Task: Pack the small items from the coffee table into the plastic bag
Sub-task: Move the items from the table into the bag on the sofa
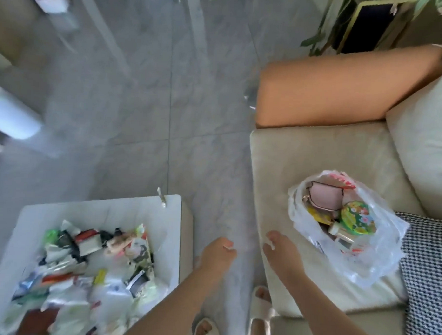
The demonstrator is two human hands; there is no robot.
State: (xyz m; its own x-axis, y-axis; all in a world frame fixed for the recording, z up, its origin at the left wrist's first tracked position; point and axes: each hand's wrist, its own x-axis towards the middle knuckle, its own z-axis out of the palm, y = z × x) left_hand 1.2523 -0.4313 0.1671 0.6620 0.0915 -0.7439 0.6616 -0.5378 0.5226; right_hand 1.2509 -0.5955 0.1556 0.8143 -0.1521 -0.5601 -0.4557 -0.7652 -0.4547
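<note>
Both hands, left hand [218, 252] and right hand [278, 252], were empty, grip loose. Plastic bag [377, 250] was thin and floppy; take its rim. Sachets [86, 270] on surface looked light, slippery.

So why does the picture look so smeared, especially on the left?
Head view: motion blur streaks the floor and the pile of small items on the coffee table; the plastic bag on the sofa reads sharper; both hands are soft; wide-angle bending curves the edges; lighting is even daylight.

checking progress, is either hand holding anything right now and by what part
Nothing is held: the left hand and right hand hang empty between the coffee table and the plastic bag.
</note>
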